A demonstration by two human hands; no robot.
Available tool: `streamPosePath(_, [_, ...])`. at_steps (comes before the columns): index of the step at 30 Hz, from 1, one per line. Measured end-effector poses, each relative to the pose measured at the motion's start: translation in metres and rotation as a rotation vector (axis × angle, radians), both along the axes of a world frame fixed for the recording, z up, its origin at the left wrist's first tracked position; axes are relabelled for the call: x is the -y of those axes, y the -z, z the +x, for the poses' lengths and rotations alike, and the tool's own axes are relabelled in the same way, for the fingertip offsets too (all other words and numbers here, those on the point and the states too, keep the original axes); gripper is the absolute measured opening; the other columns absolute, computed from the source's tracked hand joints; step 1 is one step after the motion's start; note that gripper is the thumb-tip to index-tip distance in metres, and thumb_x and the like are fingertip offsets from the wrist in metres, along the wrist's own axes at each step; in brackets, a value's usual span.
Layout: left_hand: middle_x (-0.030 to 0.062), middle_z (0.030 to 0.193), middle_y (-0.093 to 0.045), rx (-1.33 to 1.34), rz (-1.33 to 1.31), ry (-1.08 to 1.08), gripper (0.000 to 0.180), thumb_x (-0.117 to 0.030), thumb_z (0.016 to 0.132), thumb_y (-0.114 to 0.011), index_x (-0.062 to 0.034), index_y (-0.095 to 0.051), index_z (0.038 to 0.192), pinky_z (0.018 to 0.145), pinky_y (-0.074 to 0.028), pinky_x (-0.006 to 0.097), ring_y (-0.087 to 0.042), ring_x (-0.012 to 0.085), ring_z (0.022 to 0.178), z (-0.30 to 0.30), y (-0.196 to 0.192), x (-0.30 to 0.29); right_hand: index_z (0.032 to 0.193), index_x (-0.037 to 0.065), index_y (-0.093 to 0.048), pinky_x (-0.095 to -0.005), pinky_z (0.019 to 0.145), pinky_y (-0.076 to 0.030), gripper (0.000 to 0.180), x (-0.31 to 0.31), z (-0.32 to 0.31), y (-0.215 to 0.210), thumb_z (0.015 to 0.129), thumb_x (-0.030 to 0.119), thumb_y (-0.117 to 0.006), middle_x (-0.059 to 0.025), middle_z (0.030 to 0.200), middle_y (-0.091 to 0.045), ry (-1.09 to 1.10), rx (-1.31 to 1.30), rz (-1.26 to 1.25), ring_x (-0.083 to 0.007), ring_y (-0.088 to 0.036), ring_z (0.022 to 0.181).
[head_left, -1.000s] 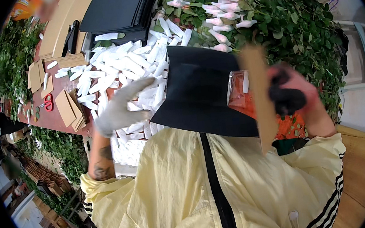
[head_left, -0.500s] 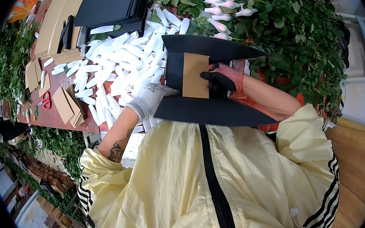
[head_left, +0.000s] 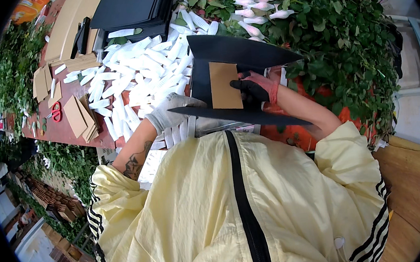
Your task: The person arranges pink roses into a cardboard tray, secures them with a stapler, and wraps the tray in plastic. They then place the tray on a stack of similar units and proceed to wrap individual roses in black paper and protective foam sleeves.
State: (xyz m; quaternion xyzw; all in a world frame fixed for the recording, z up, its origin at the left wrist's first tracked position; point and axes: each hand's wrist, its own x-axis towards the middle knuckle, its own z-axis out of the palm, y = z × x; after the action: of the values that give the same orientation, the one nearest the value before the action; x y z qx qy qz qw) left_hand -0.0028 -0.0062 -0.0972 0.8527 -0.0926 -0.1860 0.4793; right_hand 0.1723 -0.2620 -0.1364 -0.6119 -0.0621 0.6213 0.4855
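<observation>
Head: cardboard (head_left: 226, 90) in right hand (head_left: 258, 87), printed packet (head_left: 29, 9)

Flower-packing workshop, by the look of it: pink flower buds (head_left: 261, 6) in mesh sleeves beyond the right hand (head_left: 256, 87), banked leafy stems (head_left: 335, 43) to its right, heaped white sleeves (head_left: 152, 60) just beyond the left hand (head_left: 172, 109). Packing stock too: black sheet stack (head_left: 132, 7) farther beyond the left hand, cardboard pieces (head_left: 77, 118) and red-handled scissors (head_left: 56, 112) left of it on a reddish worktable (head_left: 71, 90).
</observation>
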Motion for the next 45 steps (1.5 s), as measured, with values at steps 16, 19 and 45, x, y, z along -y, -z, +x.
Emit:
streamPosePath(16, [0.0147, 0.103, -0.068, 0.055, -0.002, -0.038, 0.030, -0.019, 0.090, -0.058, -0.0083, -0.064, 0.117, 0.084, -0.049, 0.037, -0.064, 0.0295, 0.093, -0.013, 0.009, 0.005, 0.112, 0.001, -0.061, -0.0323, 0.092, -0.047, 0.041, -0.008, 0.031, -0.240, 0.074, 0.013, -0.072, -0.0135, 0.113, -0.061, -0.529, 1.243, 0.139, -0.0238, -0.062, 0.100])
streamPosePath(19, [0.0142, 0.105, -0.068, -0.030, 0.089, -0.068, 0.030, -0.015, 0.088, -0.057, -0.0077, -0.064, 0.117, 0.089, -0.048, 0.036, -0.063, 0.0285, 0.097, -0.016, 0.006, 0.007, 0.110, 0.001, -0.059, -0.0309, 0.083, -0.050, 0.037, -0.038, 0.033, -0.237, 0.076, 0.011, -0.071, -0.0072, 0.103, -0.063, -0.041, 0.967, 0.151, -0.0146, -0.060, 0.092])
streamPosePath(45, [0.0141, 0.113, -0.066, -0.026, -0.033, -0.064, 0.049, 0.001, 0.072, -0.048, -0.0094, -0.066, 0.116, 0.097, -0.044, 0.034, -0.060, 0.0285, 0.108, -0.016, 0.006, 0.005, 0.107, 0.013, -0.065, -0.0410, 0.098, -0.042, 0.039, -0.025, 0.001, -0.227, 0.070, 0.023, -0.072, -0.0164, 0.115, -0.062, -0.772, 1.821, -0.023, -0.0345, -0.058, 0.107])
